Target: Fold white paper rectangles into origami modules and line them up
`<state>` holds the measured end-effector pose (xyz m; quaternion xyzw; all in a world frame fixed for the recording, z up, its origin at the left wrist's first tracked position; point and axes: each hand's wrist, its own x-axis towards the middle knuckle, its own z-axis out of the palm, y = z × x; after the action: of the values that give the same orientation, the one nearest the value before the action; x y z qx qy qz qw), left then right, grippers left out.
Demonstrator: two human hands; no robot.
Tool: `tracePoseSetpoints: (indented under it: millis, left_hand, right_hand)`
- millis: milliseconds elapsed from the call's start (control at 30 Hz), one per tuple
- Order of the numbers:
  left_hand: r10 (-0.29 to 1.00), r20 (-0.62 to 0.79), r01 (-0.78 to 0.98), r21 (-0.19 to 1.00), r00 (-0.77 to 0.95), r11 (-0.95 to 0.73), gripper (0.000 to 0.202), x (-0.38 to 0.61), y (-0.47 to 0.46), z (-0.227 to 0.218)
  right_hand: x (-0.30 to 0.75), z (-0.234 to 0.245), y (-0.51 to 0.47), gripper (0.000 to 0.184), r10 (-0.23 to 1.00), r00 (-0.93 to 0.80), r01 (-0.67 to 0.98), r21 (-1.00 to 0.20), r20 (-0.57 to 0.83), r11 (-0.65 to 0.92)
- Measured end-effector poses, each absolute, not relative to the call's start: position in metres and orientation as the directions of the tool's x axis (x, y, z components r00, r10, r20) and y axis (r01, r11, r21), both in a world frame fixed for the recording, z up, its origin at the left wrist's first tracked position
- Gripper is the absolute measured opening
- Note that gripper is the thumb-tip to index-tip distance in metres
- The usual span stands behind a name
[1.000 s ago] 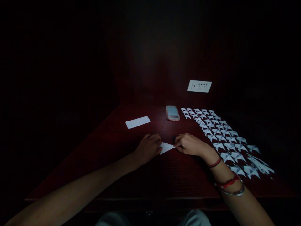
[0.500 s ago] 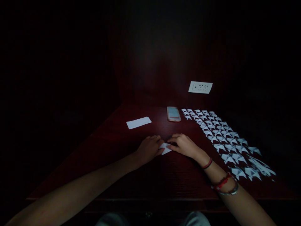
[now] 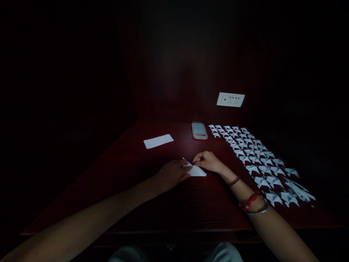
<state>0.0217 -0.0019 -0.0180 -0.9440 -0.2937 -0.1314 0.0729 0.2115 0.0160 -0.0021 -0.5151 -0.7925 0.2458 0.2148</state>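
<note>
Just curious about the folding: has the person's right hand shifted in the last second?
Yes. The right hand has slid left and a little away from the person, ending nearer the phone.

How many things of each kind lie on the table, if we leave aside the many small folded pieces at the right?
Paper piece being folded: 1
Flat paper strip: 1
Phone: 1
Total: 3
</note>
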Motion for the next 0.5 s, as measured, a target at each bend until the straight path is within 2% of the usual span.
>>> tracePoseSetpoints:
  millis: [300, 500]
  left_hand:
    - [0.478, 0.306, 0.515, -0.049, 0.823, -0.856, 0.028, 0.0234, -0.0074, -0.0178]
    - [0.491, 0.287, 0.525, -0.051, 0.822, -0.850, 0.029, 0.0263, -0.0094, -0.0158]
  right_hand:
    - [0.2098, 0.0014, 0.0180, 0.015, 0.954, -0.299, 0.800, -0.535, 0.033, 0.270]
    - [0.2059, -0.0039, 0.0211, 0.017, 0.972, -0.233, 0.833, -0.516, -0.002, 0.199]
